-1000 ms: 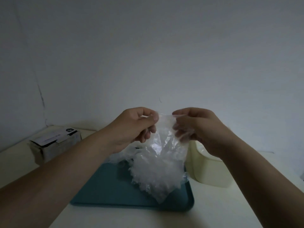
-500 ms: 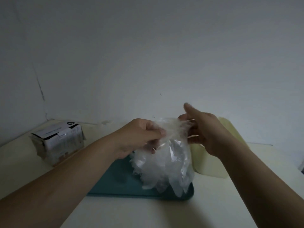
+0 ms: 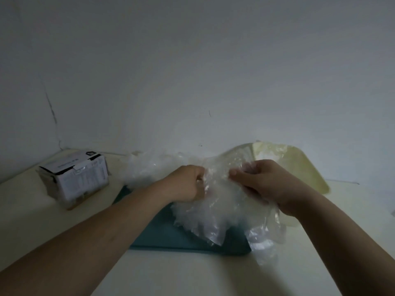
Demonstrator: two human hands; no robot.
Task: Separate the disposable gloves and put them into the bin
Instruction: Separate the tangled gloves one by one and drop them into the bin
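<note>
While the left hand (image 3: pixel 188 183) and right hand (image 3: pixel 264 181) both pinch the gloves (image 3: pixel 210 218) over the tray (image 3: pixel 168 239), clinging film may drag several into the bin (image 3: pixel 305 167) together.

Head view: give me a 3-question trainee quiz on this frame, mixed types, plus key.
1. True or false: the left hand holds nothing.
2. The glove clump is held above: A) the teal tray B) a sink C) the floor.
3. Which hand is nearer the cream bin?
Key: 1 false, it pinches the clump; 2 A; 3 the right hand.
</note>
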